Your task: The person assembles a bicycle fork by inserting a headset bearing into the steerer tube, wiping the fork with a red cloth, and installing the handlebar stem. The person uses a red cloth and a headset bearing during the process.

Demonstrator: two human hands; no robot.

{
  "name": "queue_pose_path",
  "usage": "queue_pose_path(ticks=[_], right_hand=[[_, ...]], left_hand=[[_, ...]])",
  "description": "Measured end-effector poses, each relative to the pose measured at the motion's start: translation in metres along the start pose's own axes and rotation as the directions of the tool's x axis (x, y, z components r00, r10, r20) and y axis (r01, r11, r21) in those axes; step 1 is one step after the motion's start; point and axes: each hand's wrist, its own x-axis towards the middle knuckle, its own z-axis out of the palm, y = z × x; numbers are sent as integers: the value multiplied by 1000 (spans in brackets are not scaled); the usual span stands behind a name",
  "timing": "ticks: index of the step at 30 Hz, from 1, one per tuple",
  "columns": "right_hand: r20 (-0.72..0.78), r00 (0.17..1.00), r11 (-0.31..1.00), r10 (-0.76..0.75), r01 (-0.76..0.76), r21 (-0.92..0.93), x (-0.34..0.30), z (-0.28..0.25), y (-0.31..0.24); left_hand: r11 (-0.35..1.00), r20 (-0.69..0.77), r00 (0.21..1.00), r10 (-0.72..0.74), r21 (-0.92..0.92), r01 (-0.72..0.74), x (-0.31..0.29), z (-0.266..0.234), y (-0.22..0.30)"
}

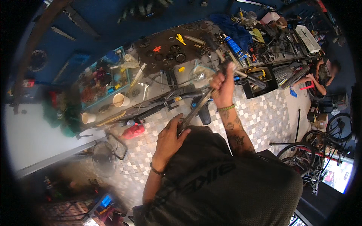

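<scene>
A long grey metal bar point(197, 108) runs slantwise between my two hands, in front of my dark shirt. Around its lower end curl the fingers of my left hand point(169, 139). My right hand point(223, 89), blurred by motion, is closed around the upper part near the bench edge. A dark end point(228, 67) sticks out above that fist, in line with the bar; its shape is smeared. Below and beyond the bar lies a dark bicycle frame point(177, 98) along the bench front. A tool with a black grip point(258, 81) lies right of my right hand.
The workbench point(149, 89) holds rings, yellow pieces, a blue tube point(234, 46) and many tools. A teal-edged tray point(126, 67) and white cups point(121, 100) stand left. A black bin point(247, 90) sits right. Another person point(320, 77) crouches far right, near bicycles point(301, 150). A fan point(104, 159) stands lower left.
</scene>
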Motion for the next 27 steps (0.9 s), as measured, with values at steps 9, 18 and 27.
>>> queue_pose_path(ticks=[9,18,27], right_hand=[[73,990,958,-119,134,-255,148,-8,-98],[-67,996,942,-54,29,-335,307,-33,-56],[-83,991,852,-104,46,-522,351,-57,-27]], left_hand=[[928,-113,941,-318,-243,284,-35,-1,-59],[607,-218,672,-707,-674,421,-180,0,-173],[369,-215,353,-911,-808,460,-298,58,-164]])
